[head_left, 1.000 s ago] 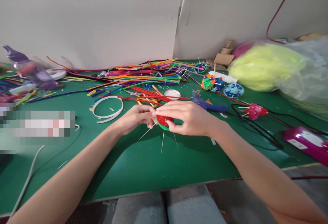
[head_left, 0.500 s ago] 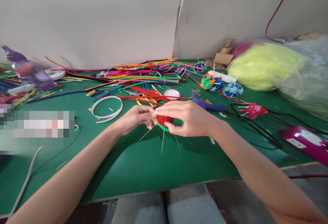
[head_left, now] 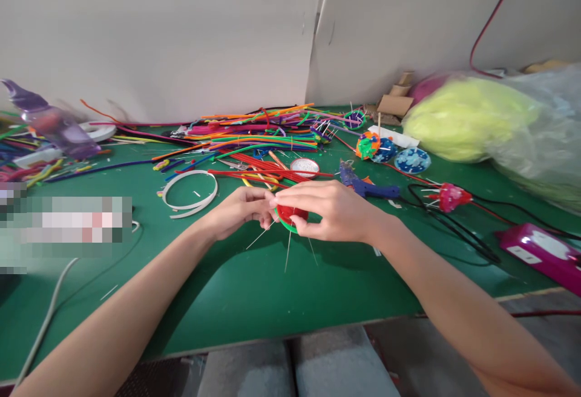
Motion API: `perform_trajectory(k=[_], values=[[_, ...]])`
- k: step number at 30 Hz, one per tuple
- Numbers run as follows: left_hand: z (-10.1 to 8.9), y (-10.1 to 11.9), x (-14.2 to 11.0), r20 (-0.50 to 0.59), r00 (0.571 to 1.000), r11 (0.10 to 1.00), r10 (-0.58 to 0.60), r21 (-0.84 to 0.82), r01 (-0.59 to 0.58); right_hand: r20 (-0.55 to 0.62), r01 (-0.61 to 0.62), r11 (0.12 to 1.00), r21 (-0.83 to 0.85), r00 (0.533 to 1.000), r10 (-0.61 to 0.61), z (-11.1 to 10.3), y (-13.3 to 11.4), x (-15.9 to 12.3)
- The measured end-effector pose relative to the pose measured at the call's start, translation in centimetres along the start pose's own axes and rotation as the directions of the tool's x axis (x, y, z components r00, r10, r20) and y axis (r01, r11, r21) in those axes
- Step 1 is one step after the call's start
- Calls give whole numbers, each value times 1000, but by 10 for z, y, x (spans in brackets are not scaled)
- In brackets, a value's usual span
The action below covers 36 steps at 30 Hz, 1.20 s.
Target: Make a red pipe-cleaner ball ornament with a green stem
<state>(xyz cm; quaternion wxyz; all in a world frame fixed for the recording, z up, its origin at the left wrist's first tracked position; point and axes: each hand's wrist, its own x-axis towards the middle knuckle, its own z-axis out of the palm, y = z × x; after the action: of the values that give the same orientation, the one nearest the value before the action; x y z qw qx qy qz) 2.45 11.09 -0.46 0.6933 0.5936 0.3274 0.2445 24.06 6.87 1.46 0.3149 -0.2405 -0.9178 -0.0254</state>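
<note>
A red ball with a green rim and thin white spikes is held over the green bench, pinched between the left hand at nine o'clock and the right hand, whose grip is curled over it from three o'clock.

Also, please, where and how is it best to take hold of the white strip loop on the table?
I would pinch the near edge of the white strip loop from above, coming from the person's side, fingers inside and outside the ring. It is an open, thin band, and its far right side lies close to the red fuzzy sticks.
</note>
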Motion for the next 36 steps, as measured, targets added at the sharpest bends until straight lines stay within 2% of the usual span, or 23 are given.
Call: perform_trajectory(k=[12,21,27,31,36], values=[[0,-1,1,20,1000,1000,0,-9,0,-26,16,999,-39,1000,-17,2,1,-1],[10,-2,0,89,995,992,-41,122,30,49,-58,998,10,997,58,4,-4,-1],[7,-4,0,93,996,994,-19,109,9,50,-107,992,71,993,104,5,-2,-1],[4,-7,0,73,997,997,0,72,-6,-10,-142,986,83,990,143,6,2,-2],[4,-7,1,18,999,999,47,3,-48,-168,-153,984,88,972,166,1,4,1]])
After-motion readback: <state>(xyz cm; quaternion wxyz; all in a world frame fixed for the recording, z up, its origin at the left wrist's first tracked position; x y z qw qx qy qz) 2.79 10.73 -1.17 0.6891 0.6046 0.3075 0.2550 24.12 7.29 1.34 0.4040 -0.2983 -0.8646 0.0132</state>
